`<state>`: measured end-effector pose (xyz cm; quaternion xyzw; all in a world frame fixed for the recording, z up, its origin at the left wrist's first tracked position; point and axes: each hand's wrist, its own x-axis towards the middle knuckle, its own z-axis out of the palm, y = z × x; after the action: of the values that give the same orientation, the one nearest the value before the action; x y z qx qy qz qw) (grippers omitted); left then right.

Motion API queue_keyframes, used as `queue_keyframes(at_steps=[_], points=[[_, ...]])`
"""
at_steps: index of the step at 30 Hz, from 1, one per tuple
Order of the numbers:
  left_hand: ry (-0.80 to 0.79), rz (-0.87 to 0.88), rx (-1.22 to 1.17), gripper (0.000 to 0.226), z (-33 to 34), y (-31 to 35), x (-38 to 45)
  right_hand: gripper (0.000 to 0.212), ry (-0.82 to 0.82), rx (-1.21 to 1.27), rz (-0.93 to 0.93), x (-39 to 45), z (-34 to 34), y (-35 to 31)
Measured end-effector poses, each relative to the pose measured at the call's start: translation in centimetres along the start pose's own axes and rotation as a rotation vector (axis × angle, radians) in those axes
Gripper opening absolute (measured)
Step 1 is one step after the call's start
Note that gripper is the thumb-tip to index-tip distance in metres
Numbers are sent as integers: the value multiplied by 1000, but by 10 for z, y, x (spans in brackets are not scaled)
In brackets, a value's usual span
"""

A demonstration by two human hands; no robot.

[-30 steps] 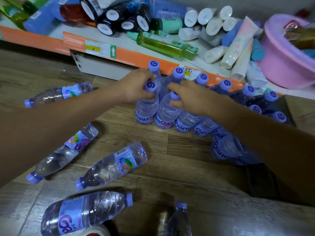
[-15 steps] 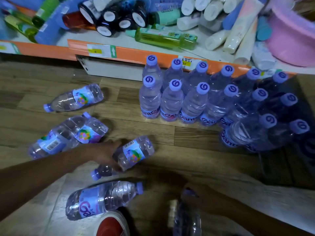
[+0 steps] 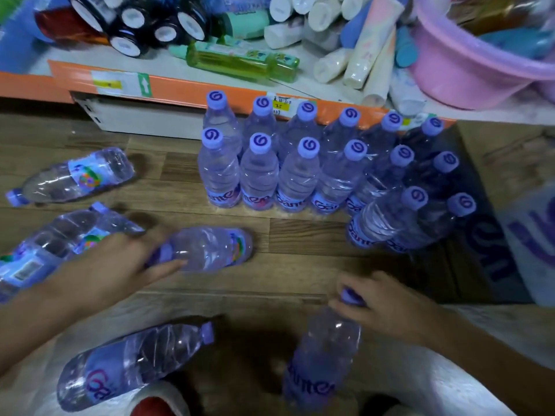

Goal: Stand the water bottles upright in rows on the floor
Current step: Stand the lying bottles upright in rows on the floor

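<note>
While both hands point(image 3: 108, 265) point(image 3: 387, 304) grip bottles point(image 3: 210, 249) point(image 3: 324, 355), upright rows point(image 3: 300, 172) hold water.

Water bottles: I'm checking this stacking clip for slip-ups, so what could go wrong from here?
The right hand pinches its bottle only at the cap, so it might swing or slip. The left hand grips a lying bottle by its neck; carried in carelessly, either could topple the tightly packed upright rows.

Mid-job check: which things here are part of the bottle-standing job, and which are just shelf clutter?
Job:
- upright bottles in rows
- bottle lying down, left hand at its neck
- bottle gripped at the cap by the right hand
- four more lying bottles, left

Lying about:
- green bottle, tubes, jars on the shelf
- pink basin
</note>
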<state>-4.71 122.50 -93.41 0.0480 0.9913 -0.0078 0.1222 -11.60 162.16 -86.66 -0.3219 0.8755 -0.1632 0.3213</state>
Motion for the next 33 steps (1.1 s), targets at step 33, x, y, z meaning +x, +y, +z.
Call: queue_keyframes(at_steps=[33], points=[[137, 110, -129, 42, -121, 185, 121, 33, 237, -432, -119, 66, -97, 18]])
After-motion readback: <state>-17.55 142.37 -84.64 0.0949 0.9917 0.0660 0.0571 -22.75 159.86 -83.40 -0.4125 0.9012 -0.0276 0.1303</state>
